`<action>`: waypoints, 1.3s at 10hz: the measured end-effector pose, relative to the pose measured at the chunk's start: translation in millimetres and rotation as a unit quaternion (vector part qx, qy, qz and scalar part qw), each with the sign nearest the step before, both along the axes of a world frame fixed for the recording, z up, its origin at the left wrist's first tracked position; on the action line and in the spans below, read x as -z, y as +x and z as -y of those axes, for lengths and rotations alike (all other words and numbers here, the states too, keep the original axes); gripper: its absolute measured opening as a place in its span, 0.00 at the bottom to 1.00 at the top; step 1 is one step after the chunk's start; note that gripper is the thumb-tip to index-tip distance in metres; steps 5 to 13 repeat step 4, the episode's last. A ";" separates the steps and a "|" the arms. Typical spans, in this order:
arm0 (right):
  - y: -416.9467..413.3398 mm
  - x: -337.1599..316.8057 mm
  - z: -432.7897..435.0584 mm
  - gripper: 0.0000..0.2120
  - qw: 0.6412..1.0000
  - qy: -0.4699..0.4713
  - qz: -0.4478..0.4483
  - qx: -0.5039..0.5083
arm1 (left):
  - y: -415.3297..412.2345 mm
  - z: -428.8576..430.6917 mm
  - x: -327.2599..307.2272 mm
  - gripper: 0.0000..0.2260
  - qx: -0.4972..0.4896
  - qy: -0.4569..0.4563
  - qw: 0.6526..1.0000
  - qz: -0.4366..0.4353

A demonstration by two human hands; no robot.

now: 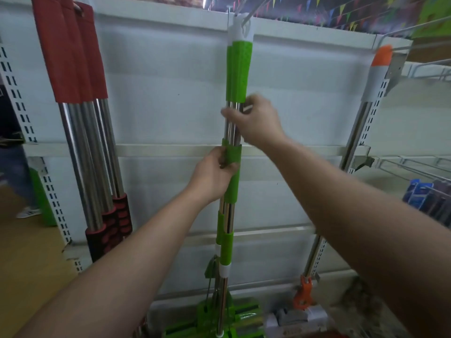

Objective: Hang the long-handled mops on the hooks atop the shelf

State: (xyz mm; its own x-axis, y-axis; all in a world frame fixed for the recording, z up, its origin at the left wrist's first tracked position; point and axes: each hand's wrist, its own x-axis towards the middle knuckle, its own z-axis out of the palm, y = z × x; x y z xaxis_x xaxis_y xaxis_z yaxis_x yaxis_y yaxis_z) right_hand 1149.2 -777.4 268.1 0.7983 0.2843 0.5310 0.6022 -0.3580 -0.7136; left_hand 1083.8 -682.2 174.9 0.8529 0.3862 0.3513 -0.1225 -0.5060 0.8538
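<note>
Green mops (235,74) hang bunched from a hook (246,18) at the shelf's top edge. The left hand (214,174) grips a green sleeve and the right hand (256,123) pinches the steel shafts. The loop's seating looks blurred; a tug could unhook them.

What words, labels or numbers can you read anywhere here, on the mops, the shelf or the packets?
No text can be read in this picture.
Green-gripped steel mop handles, held by both hands: no print visible.
Red-gripped steel mop handles: no print visible.
Blue packets on the wire rack: markings too blurred to read.
White box on the floor: markings too blurred to read.
</note>
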 end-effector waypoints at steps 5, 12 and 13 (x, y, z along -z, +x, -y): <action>-29.0 75.5 7.0 0.28 0.997 0.007 -0.080 0.010 | -18.7 -8.5 22.9 0.06 -0.011 -0.060 0.998 0.030; -29.0 75.5 7.0 0.28 0.997 0.007 -0.080 0.010 | -18.7 -8.5 22.9 0.06 -0.011 -0.060 0.998 0.030; -29.0 75.5 7.0 0.28 0.997 0.007 -0.080 0.010 | -18.7 -8.5 22.9 0.06 -0.011 -0.060 0.998 0.030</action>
